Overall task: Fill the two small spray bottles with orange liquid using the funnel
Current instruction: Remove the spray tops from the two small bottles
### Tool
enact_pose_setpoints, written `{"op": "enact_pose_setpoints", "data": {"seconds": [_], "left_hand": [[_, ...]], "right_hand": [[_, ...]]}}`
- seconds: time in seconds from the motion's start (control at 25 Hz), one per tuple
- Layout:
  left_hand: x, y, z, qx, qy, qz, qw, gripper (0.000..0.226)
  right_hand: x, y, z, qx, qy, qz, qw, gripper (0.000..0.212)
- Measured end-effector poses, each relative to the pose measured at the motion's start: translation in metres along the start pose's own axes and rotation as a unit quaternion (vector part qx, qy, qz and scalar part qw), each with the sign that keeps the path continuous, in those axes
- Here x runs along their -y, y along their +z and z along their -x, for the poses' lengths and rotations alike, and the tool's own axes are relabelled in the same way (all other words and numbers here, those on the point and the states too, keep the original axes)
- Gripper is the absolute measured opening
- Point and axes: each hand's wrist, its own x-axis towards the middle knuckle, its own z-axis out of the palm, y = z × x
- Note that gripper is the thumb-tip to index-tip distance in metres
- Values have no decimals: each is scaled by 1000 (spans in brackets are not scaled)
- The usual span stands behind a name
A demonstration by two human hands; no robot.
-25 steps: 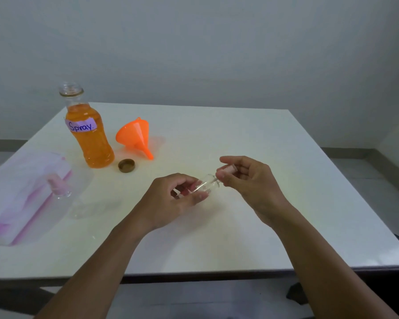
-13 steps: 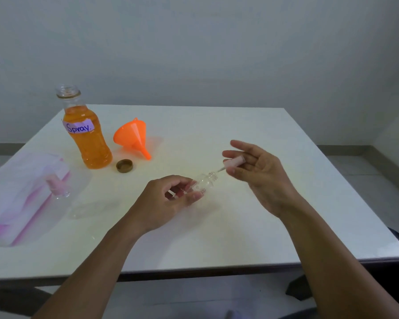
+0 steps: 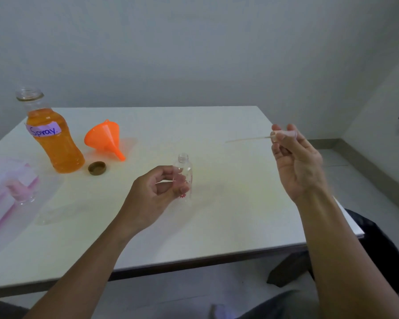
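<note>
At centre, left hand [image 3: 157,192] grips the clear bottle [image 3: 185,178], partly hidden; right hand [image 3: 295,162] pinches the spray cap [image 3: 284,134], its tube blurred.

Plastic bag [image 3: 7,192] cut off at the left edge, its pink contents blurred; small bottle [image 3: 185,178] partly hidden behind left hand [image 3: 157,194] fingers; print illegible.

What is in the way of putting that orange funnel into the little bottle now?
Nothing visible. The small spray bottle, steadied upright by the left hand, has an open neck; its pump top is off, in the right hand. The funnel lies on bare table beyond it.
</note>
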Motion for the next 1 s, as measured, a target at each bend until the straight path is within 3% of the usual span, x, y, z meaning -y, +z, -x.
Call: {"op": "enact_pose_setpoints", "data": {"seconds": [0.12, 0.2, 0.28, 0.44, 0.56, 0.76, 1.0], "left_hand": [[3, 26, -11, 1, 25, -22, 999, 36], [3, 43, -22, -2, 38, -34, 999, 34], [1, 59, -35, -6, 50, -39, 998, 35], [4, 77, -55, -12, 52, -55, 997, 36], [10, 88, -61, -8, 44, -64, 997, 39], [16, 97, -62, -4, 31, -58, 998, 43], [18, 96, -57, 5, 16, -54, 998, 56]], "right_hand": [[7, -21, -6, 0, -17, 5, 1000, 17], [6, -31, -7, -32, -18, 99, 994, 10], [1, -37, -10, -51, -13, 238, 970, 3], [-13, -28, -15, 4, -5, 429, 903, 17], [-28, -23, -22, 6, 45, 482, 875, 58], [-53, -29, -28, -45, 32, 546, 836, 50], [-52, -35, -23, -32, 15, 590, 806, 38]]}}
